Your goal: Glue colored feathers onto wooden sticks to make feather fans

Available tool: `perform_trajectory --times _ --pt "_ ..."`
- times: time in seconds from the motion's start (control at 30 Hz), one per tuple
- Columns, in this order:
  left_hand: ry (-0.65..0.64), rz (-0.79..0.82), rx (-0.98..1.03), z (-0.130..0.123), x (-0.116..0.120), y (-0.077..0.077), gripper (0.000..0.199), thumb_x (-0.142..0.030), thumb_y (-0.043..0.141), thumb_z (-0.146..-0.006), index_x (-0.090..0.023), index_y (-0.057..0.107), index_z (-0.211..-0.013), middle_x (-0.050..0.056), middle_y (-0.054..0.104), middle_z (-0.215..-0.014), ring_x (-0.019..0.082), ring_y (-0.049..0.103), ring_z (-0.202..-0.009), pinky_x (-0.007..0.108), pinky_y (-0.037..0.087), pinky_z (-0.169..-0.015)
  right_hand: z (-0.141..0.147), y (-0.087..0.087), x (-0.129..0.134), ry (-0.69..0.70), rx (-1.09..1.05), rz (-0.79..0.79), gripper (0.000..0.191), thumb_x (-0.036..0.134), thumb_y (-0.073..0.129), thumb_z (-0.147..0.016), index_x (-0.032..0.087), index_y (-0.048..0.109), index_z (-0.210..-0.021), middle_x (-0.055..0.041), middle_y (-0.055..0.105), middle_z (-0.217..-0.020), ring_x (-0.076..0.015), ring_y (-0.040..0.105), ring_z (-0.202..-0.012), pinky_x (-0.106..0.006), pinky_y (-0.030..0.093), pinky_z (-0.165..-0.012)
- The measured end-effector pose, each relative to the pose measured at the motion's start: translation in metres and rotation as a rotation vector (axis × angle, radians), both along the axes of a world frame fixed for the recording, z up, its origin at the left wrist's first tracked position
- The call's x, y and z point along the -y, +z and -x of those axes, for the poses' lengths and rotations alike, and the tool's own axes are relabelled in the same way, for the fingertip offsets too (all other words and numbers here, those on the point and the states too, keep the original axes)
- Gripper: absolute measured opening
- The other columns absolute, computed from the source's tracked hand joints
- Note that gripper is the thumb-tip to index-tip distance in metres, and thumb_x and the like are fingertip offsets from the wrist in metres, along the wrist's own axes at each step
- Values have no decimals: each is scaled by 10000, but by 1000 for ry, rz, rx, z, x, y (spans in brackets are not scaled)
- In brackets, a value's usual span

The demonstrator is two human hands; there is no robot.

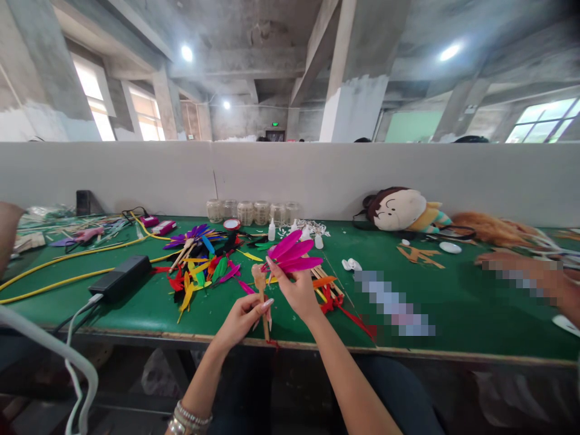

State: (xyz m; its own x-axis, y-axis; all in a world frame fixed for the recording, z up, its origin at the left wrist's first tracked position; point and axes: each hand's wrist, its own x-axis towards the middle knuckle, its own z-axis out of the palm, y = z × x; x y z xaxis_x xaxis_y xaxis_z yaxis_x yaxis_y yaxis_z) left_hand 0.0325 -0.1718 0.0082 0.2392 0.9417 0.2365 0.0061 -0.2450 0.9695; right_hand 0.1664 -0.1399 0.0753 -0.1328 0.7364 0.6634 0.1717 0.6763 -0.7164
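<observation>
My left hand (pixel 248 317) is closed around a thin wooden stick (pixel 265 323), held nearly upright at the table's front edge. The stick's top end (pixel 258 275) is wider and looks wrapped or coated in something tan. In my right hand (pixel 294 290), fingers pinched together, is a small fan of magenta feathers (pixel 296 252), their bases close to the stick's top. Whether the feathers touch the stick I cannot tell. A pile of loose coloured feathers (pixel 199 278) lies to the left of my hands. Wooden sticks (pixel 333 287) and red strips (pixel 357 320) lie to the right, partly behind my right hand.
Glass jars (pixel 244 212) and white squeeze bottles (pixel 272 230) stand toward the back. A black power adapter (pixel 120 277) and yellow cable (pixel 67 254) lie left. A plush doll (pixel 401 209) rests against the partition. Another person's hand (pixel 512 269) is at right.
</observation>
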Motion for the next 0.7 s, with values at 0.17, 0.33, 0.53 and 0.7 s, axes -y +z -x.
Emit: perform_trajectory --times 0.17,0.33,0.53,0.7 --pt "2 5 -4 0 0 0 377 -487 511 -762 -132 535 -639 -42 481 -499 28 332 -387 168 226 -376 0 3 2 20 4 85 288 398 525 -766 164 619 -628 14 560 -505 -102 481 -471 -225 376 -471" --pt "6 6 -2 0 1 0 371 -488 517 -756 -133 537 -651 -38 504 -515 26 340 -381 163 240 -367 -1 5 5 12 21 89 310 413 546 -740 172 541 -546 48 454 -454 -78 394 -440 -226 354 -477" --pt "7 6 -19 0 1 1 382 -496 509 -759 -133 533 -640 -36 500 -510 29 344 -385 163 242 -372 -2 3 4 7 58 14 278 382 491 -793 166 653 -722 13 577 -561 -106 490 -517 -236 395 -539" --pt "3 0 -20 0 1 2 377 -486 502 -770 -135 527 -634 -49 454 -485 29 323 -383 169 219 -376 -4 1 3 -13 97 -29 297 370 472 -812 173 648 -679 -2 595 -572 -113 502 -519 -234 387 -528"
